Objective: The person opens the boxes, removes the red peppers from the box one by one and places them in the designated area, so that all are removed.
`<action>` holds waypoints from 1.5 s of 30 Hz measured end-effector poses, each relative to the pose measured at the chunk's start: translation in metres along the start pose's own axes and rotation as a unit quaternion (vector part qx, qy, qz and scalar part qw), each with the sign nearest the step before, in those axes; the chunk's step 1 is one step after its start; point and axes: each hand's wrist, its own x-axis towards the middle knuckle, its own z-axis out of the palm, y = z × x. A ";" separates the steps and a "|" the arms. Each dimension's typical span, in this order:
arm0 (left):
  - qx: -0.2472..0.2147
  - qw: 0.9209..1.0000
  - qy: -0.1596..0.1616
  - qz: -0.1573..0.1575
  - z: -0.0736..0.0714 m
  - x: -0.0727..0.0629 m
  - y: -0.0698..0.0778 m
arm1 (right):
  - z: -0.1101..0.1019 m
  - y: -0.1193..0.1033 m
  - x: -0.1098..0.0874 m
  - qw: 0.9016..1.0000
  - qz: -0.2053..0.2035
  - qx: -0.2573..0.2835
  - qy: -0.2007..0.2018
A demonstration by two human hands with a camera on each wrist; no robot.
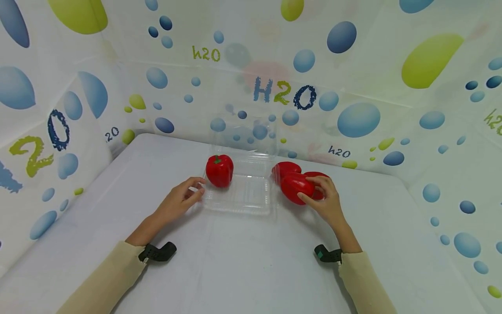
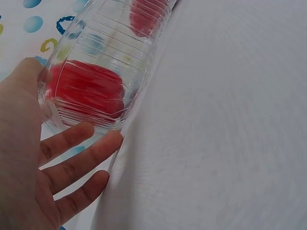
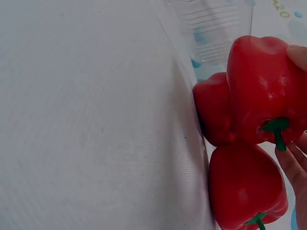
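Observation:
My right hand (image 1: pixel 327 198) holds a red bell pepper (image 1: pixel 295 186) between thumb and fingers, its green stem showing in the right wrist view. Close behind and beside it are two more red bell peppers, one at the back (image 1: pixel 288 167) and one lower in the right wrist view (image 3: pixel 247 184). A clear plastic clamshell box (image 1: pixel 239 208) stands in the middle with its lid raised. One red bell pepper (image 1: pixel 219 171) sits upright at the left inside it. My left hand (image 1: pixel 182 198) is at the box's left side, fingers loosely spread and fingertips right at the wall.
A white cloth covers the table (image 1: pixel 235 266). Behind and at both sides hangs a white curtain (image 1: pixel 251 39) printed with blue and green drops and "H2O" lettering. Each wrist wears a black band with a camera (image 1: pixel 158 252).

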 end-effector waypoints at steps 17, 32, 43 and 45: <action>0.010 1.000 0.004 -0.008 -0.001 0.000 -0.002 | 0.011 0.044 0.000 1.000 -0.018 -0.005 -0.021; 0.008 1.000 0.002 -0.008 0.000 0.000 -0.003 | 0.019 0.047 0.000 0.998 -0.004 -0.010 -0.054; 0.010 1.000 -0.001 -0.012 0.000 -0.001 0.001 | 0.021 0.046 0.000 0.998 -0.002 -0.004 -0.070; 0.011 1.000 -0.003 -0.013 -0.001 0.000 0.001 | 0.021 0.046 0.000 0.997 -0.002 -0.006 -0.074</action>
